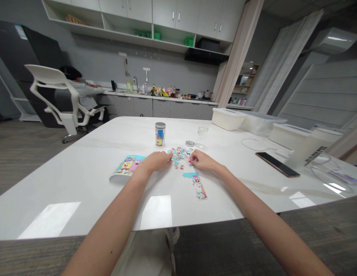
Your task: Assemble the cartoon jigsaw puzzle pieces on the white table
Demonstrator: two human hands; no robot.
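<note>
Both of your hands rest on the glossy white table [80, 180], either side of a scatter of small colourful cardboard puzzle pieces [180, 155]. Your left hand [157, 161] lies knuckles up at the left edge of the scatter, fingers curled loosely, fingertips touching the nearest pieces; whether it pinches one, you cannot tell. Your right hand [203, 160] sits at the scatter's right edge, fingers bent down onto a piece; its grip is also hidden.

Just nearer you than the scatter lies a joined strip of assembled puzzle pieces, blue and pink [197, 184]. Left of the scatter, beside your left wrist, a curled cartoon picture sheet [127, 165] lies on the table. Beyond the scatter stands a small cylindrical tin with a grey lid and cartoon label [160, 133]; right of that lie a round metal lid [190, 143] and a clear plastic cup [201, 136]. Far right of the scatter, a dark phone [277, 164] lies flat, with white lidded plastic bins [227, 118] behind.
</note>
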